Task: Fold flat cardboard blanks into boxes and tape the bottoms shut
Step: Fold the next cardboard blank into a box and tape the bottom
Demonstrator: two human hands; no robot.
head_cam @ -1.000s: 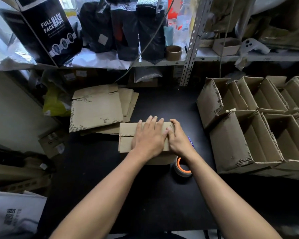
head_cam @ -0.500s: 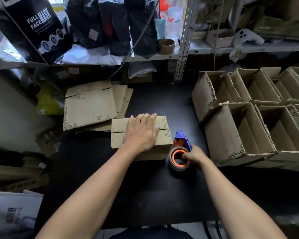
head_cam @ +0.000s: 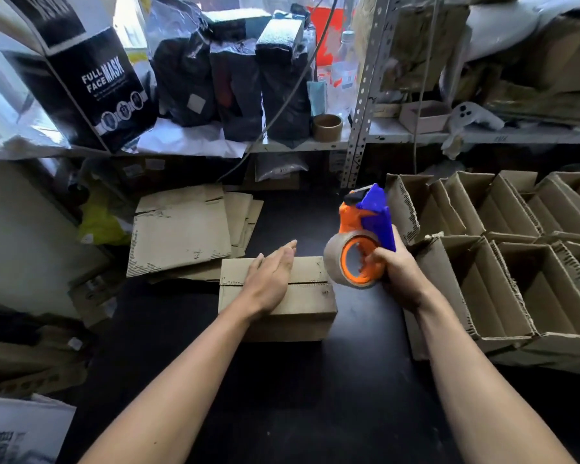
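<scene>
Left hand (head_cam: 271, 276) lies flat, fingers straight, on the closed flaps of the box (head_cam: 278, 298) – seam untaped. Right hand (head_cam: 394, 269) grips the tape dispenser (head_cam: 362, 242), raised just right of the box. Box sits mid-tabletop (head_cam: 282, 396); flat blanks (head_cam: 181, 229) behind left, folded boxes (head_cam: 503, 262) stacked right.

We've got our left hand (head_cam: 271, 279) flat, fingers straight and together, palm down on the folded brown cardboard box (head_cam: 302, 303). Our right hand (head_cam: 395, 266) is raised, fingers wrapped around the orange-and-blue handheld tape dispenser (head_cam: 362, 242). Both forearms bare.
</scene>
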